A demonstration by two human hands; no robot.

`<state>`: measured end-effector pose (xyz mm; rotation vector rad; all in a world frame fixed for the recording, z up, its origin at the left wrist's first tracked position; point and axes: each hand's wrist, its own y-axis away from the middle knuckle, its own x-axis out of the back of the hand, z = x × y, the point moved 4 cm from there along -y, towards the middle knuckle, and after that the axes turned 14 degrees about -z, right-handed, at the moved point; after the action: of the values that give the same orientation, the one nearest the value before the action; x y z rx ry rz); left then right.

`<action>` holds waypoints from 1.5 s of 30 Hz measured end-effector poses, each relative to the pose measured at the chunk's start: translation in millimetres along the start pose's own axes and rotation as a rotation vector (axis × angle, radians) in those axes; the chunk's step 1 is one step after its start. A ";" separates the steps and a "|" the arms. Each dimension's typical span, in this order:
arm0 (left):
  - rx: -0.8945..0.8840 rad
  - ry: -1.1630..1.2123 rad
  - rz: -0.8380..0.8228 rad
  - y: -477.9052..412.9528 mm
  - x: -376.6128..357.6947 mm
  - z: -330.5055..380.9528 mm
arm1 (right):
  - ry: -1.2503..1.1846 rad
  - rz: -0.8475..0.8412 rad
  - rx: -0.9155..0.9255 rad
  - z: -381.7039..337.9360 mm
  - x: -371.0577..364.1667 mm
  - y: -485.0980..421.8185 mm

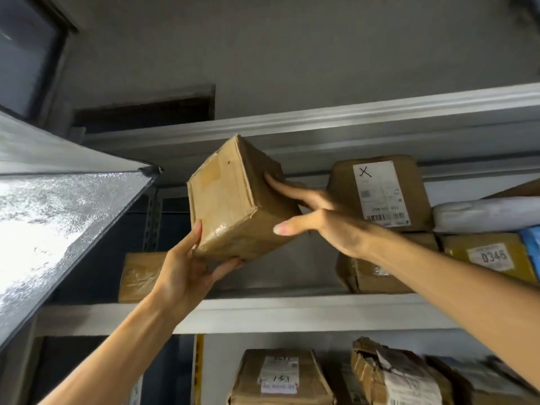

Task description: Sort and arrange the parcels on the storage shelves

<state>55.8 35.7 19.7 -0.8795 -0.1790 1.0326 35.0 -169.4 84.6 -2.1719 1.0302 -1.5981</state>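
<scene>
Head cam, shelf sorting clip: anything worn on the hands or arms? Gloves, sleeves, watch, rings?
Nothing worn that shows. The left hand and right hand are bare: no gloves, and no rings on the fingers in view. The left forearm and right forearm are uncovered to the frame edge, with no sleeve cuff, watch or band visible.

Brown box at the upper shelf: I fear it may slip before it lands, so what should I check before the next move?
1. Support from below: ok, the left hand grips the lower corner of the brown box.
2. Side steadied: ok, the right hand presses it with straight fingers.
3. Box level: not ok, it is tilted.
4. Free gap on the shelf between the taped parcel and the stacked parcels: looks ok.
5. Depth of that gap: cannot tell.
</scene>
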 end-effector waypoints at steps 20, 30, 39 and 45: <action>0.069 -0.285 0.133 -10.9 -21.6 17.9 | -0.264 0.394 -0.199 18.7 10.1 -32.5; 0.125 -0.757 0.090 -28.1 -3.6 34.4 | -0.213 0.475 -0.345 56.5 9.8 -35.3; 0.053 -1.190 0.330 -23.2 43.4 4.9 | -0.169 0.477 -0.439 112.7 -39.7 -43.8; -0.049 -1.488 0.357 -37.6 46.1 7.1 | -0.076 0.451 -0.467 135.2 -38.4 -57.3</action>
<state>101.9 68.7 39.0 -0.0059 -1.3214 1.8591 174.7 -129.5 40.4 -2.0231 1.8552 -1.1419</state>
